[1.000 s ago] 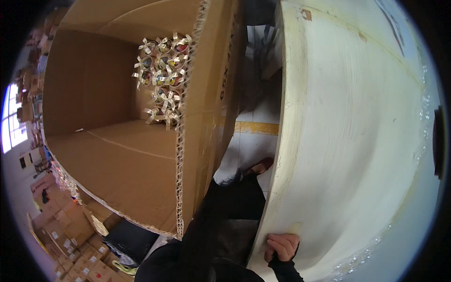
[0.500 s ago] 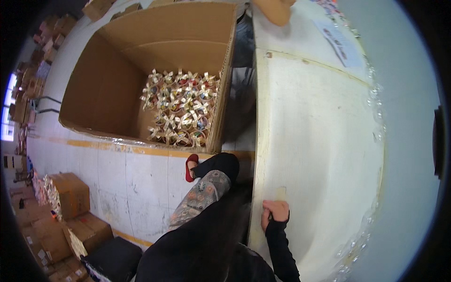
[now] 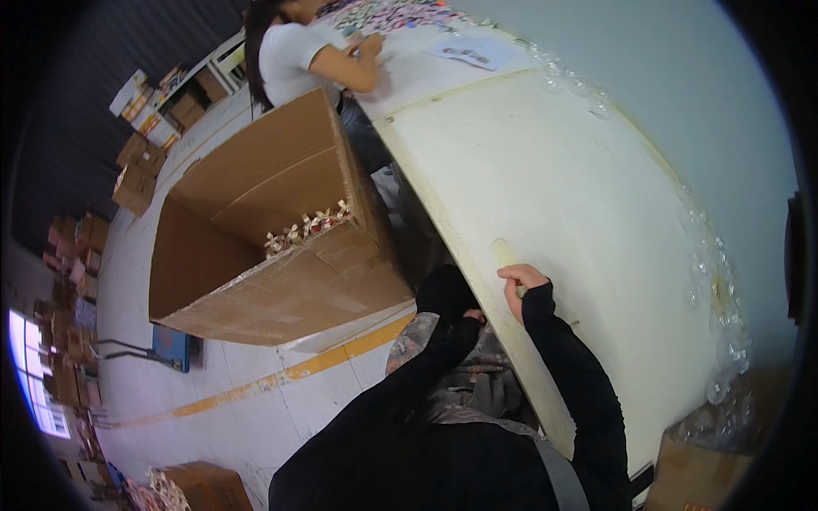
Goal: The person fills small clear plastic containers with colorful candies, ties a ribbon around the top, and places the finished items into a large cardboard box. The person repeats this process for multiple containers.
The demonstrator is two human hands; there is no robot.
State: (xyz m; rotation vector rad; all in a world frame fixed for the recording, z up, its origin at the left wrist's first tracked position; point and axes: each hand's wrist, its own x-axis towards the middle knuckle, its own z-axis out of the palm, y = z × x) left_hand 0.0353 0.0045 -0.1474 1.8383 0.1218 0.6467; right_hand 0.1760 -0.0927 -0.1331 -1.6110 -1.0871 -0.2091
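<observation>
White table (image 3: 596,196), right hand (image 3: 520,283) at edge; carton (image 3: 281,247) on floor.

Warehouse: stacked cartons (image 3: 136,175), packing table (image 3: 554,196)

White surface (image 3: 596,196): paper sheet (image 3: 470,51) and small coloured pieces (image 3: 383,13) at far end; clear wrap (image 3: 711,281) along right edge.
</observation>
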